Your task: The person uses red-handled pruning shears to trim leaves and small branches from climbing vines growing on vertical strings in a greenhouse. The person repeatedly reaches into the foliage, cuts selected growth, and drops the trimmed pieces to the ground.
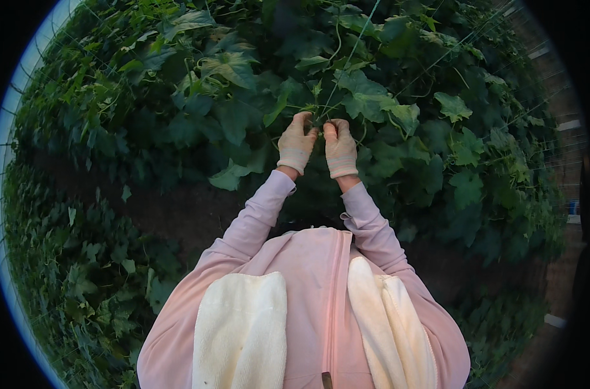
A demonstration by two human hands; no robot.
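Note:
Both of my hands wear pale knit work gloves with striped cuffs and meet in front of me among broad green vine leaves. My left hand [296, 142] pinches a thin vine stem [317, 116] between thumb and fingers. Close beside it, my right hand [341, 146] has thumb and fingers drawn together at the same stem. A taut green string [352, 54] runs from the top of the view down to my fingertips. Just above the hands stands a small shoot tip [316, 91]. What exactly lies between the fingertips is too small to make out.
Dense climbing foliage [236, 116] spreads across the far side, with a lobed leaf [365, 97] near my right hand. More strings [436, 63] slant through the leaves at right. Dark bare soil [173, 209] forms a path. Another leafy row [90, 277] grows at lower left.

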